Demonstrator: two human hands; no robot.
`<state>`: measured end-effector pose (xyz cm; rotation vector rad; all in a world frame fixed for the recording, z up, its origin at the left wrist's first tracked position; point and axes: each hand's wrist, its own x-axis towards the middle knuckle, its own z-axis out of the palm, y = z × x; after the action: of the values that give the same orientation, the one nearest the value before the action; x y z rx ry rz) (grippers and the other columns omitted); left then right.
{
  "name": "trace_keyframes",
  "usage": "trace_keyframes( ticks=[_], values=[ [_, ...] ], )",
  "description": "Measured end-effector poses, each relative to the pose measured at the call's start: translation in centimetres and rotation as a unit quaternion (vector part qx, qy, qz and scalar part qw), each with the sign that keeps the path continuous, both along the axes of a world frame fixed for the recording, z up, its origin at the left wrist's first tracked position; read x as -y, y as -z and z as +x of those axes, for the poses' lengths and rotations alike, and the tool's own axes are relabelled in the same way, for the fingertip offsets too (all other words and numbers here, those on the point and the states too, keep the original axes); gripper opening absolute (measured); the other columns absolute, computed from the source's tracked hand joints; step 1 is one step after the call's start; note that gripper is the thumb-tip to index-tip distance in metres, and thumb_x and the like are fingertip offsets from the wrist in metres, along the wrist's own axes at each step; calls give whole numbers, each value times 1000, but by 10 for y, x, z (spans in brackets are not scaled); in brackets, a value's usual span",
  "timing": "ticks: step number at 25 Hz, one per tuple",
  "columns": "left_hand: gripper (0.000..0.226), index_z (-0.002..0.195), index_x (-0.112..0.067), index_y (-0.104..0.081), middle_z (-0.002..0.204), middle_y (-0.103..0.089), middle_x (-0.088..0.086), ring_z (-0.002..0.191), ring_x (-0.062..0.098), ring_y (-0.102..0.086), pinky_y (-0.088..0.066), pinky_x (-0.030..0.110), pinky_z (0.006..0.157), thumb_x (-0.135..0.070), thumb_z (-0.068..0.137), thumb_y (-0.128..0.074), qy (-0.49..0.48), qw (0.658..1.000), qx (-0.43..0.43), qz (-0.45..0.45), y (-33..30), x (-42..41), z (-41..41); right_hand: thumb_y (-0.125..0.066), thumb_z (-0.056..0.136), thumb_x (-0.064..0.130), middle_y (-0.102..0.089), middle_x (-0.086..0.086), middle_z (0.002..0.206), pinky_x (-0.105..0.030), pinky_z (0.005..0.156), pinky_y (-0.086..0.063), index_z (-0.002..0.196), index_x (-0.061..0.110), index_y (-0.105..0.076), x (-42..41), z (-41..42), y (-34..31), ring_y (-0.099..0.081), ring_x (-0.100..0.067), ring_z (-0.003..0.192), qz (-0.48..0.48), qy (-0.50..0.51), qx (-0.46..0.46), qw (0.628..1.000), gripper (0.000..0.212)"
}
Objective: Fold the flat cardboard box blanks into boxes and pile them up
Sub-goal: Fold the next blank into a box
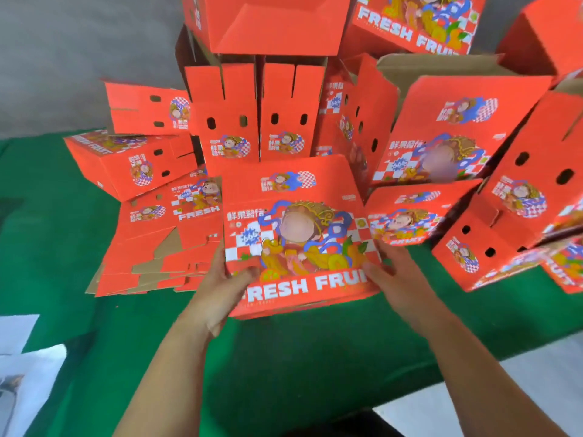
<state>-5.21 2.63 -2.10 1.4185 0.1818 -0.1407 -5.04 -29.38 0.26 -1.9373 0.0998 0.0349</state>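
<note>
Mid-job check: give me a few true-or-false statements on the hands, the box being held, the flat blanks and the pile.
1. Both hands hold the red printed cardboard box, left hand and right hand at its near corners. True.
2. The box in hand shows the words FRESH FRUIT. True.
3. The stack of flat red cardboard blanks lies to the right of the held box. False: it lies to its left.
4. The cloth covering the table is blue. False: it is green.
5. Folded red boxes are piled behind the held box. True.
</note>
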Motion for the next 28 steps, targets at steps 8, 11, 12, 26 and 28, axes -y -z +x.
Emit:
trace_keyframes(
  ticks=[8,11,12,26,28],
  values=[
    [50,109,-19,-62,125,-40,4,125,25,-50,-44,46,112,5,73,-86,14,966,7,258,80,65,-26,-70,93,8,-53,8,107,-13,82,-48,140,18,-61,29,-41,67,-57,-2,92,-67,94,-96,989,48],
    [38,103,-5,-66,127,-35,7,121,-5,-42,-47,35,111,11,73,-84,26,962,12,270,89,80,-33,-73,94,20,-40,-9,136,-30,85,-52,161,29,-25,28,-43,70,-60,-29,111,-14,114,-172,978,83],
    [40,105,-8,-69,130,-37,9,120,-8,-42,-47,25,108,12,73,-85,28,964,15,265,89,78,-38,-75,93,21,-37,-9,143,-28,83,-51,163,32,-12,28,-44,73,-61,-31,113,16,115,-177,977,95],
    [38,122,-5,-66,137,-54,9,106,24,-71,-55,39,101,3,86,-77,184,943,3,277,72,148,1,-79,90,18,-41,-6,150,-17,88,-46,159,19,-24,93,-30,83,-53,-5,122,88,334,-86,935,88],
    [33,124,-11,-64,122,-71,9,97,19,-72,-56,36,91,-1,92,-65,199,939,-2,281,75,201,13,-81,87,7,-45,17,142,-18,95,-45,161,30,-7,88,-32,92,-52,15,119,92,285,-84,950,107]
  ],
)
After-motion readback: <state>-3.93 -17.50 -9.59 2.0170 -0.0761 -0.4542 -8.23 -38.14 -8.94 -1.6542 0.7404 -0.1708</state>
